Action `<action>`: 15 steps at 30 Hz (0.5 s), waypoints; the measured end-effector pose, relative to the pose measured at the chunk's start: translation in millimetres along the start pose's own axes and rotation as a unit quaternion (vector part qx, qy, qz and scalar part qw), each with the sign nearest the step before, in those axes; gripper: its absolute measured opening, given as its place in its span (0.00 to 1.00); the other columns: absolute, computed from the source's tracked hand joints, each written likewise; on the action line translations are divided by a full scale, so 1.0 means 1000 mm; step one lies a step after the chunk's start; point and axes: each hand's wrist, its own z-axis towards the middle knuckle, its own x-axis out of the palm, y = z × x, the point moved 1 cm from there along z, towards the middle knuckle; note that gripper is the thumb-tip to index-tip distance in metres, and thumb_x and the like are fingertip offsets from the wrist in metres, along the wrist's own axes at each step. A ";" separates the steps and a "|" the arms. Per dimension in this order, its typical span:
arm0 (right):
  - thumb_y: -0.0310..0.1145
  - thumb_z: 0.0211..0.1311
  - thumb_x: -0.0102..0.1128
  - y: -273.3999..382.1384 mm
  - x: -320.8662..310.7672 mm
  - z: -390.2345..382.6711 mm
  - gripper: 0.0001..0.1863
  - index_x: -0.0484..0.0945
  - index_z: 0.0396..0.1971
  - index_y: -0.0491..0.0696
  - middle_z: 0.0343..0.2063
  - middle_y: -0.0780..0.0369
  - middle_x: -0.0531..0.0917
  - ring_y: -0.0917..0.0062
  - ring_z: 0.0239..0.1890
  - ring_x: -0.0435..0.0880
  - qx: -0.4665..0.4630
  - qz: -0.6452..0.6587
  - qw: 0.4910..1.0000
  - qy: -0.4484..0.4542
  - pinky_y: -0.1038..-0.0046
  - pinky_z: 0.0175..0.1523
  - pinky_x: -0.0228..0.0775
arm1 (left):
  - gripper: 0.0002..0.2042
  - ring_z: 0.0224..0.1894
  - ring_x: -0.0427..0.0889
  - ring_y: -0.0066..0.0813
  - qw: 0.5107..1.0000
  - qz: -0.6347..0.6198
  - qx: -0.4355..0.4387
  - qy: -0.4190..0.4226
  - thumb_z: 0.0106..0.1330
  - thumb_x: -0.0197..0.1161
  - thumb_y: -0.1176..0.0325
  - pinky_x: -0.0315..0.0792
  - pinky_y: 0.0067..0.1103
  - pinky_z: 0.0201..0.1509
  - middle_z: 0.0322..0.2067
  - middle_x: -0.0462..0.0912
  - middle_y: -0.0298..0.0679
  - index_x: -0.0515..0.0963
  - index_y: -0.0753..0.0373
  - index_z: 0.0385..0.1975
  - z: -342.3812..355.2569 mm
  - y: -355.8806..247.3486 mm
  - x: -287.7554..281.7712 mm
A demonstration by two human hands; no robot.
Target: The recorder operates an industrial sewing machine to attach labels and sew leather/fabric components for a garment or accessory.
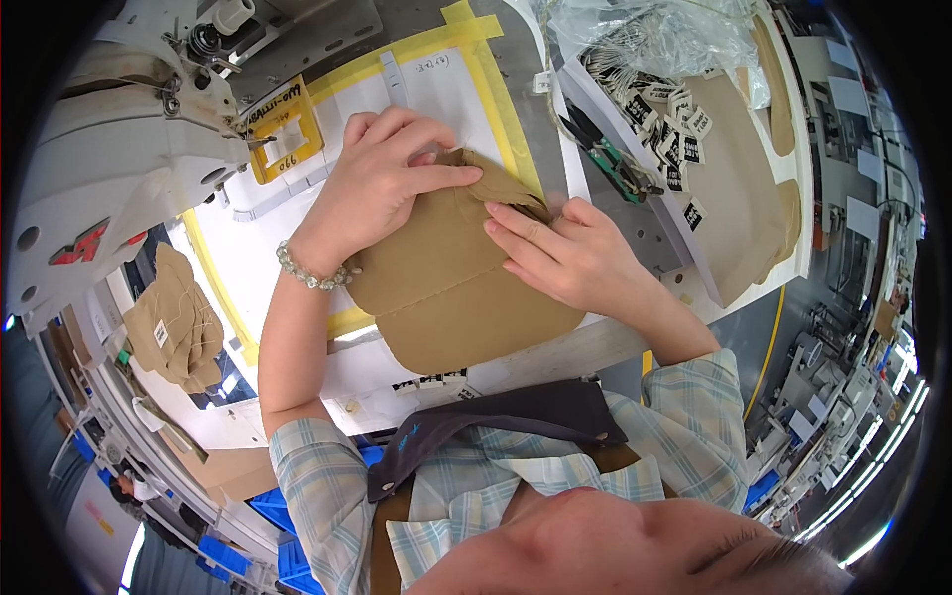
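A tan fabric piece [446, 248] with a stitched seam across it lies in front of me, over a white sheet edged with yellow tape. Its upper right edge is folded into several layers. My left hand [382, 183], with a beaded bracelet at the wrist, is closed on the upper edge, thumb lying along the fold. From the right, my right hand [575, 253] grips the folded corner, its fingers on top and its thumb partly hidden behind the cloth. Part of the fabric's left side is under my left wrist.
A sewing machine [119, 149] stands at the left, its needle area near a yellow-framed plate [285, 131]. More tan pieces [178, 322] lie at lower left. On the right are green-handled snips [617, 164] and a tray [734, 188] of black-and-white labels beside clear plastic [645, 35].
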 end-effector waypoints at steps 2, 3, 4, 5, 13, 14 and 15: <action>0.39 0.56 0.65 0.000 0.000 0.000 0.15 0.84 0.41 0.48 0.52 0.64 0.82 0.82 0.18 0.71 0.001 -0.002 1.000 0.005 0.78 0.36 0.62 | 0.18 0.45 0.72 0.29 1.000 -0.001 -0.001 -0.001 0.58 0.58 0.79 0.59 0.27 0.48 0.40 0.78 0.27 0.86 0.45 0.40 0.000 0.000 0.000; 0.39 0.56 0.65 0.000 0.000 0.000 0.15 0.84 0.41 0.48 0.52 0.64 0.82 0.82 0.18 0.71 0.001 -0.002 1.000 0.005 0.78 0.36 0.62 | 0.19 0.45 0.72 0.29 1.000 -0.002 -0.002 0.000 0.56 0.59 0.80 0.59 0.27 0.48 0.40 0.78 0.27 0.86 0.45 0.40 0.000 0.000 0.000; 0.39 0.56 0.65 0.001 0.000 -0.001 0.15 0.84 0.41 0.48 0.52 0.64 0.82 0.82 0.18 0.71 0.003 -0.002 1.000 0.006 0.78 0.36 0.62 | 0.19 0.45 0.72 0.29 1.000 -0.003 -0.004 0.001 0.55 0.59 0.80 0.59 0.27 0.48 0.40 0.77 0.27 0.86 0.45 0.40 0.000 0.000 -0.001; 0.40 0.56 0.65 0.001 0.000 -0.001 0.15 0.84 0.41 0.49 0.52 0.64 0.82 0.83 0.19 0.71 0.004 -0.002 1.000 0.007 0.78 0.36 0.62 | 0.19 0.45 0.72 0.29 1.000 -0.002 -0.004 0.001 0.55 0.59 0.80 0.59 0.27 0.48 0.40 0.77 0.27 0.86 0.45 0.40 0.000 -0.001 -0.001; 0.39 0.56 0.64 0.002 0.001 -0.001 0.15 0.84 0.42 0.49 0.53 0.64 0.81 0.82 0.19 0.71 0.007 0.005 1.000 0.006 0.78 0.37 0.62 | 0.22 0.45 0.74 0.31 1.000 -0.004 -0.020 0.016 0.54 0.59 0.82 0.60 0.27 0.51 0.41 0.79 0.27 0.87 0.43 0.41 -0.002 -0.001 -0.003; 0.39 0.56 0.64 0.002 0.001 -0.001 0.15 0.84 0.42 0.48 0.53 0.64 0.81 0.82 0.19 0.71 0.005 0.007 1.000 0.006 0.78 0.37 0.62 | 0.22 0.45 0.74 0.31 1.000 -0.003 -0.021 0.015 0.54 0.59 0.82 0.60 0.27 0.51 0.41 0.79 0.27 0.87 0.43 0.41 -0.002 -0.001 -0.003; 0.39 0.56 0.64 0.002 0.000 -0.001 0.15 0.84 0.42 0.48 0.53 0.64 0.81 0.82 0.19 0.71 0.004 0.007 1.000 0.006 0.78 0.37 0.62 | 0.23 0.46 0.74 0.31 1.000 -0.001 -0.019 0.016 0.53 0.59 0.82 0.60 0.27 0.51 0.41 0.79 0.28 0.87 0.43 0.41 -0.002 -0.002 -0.003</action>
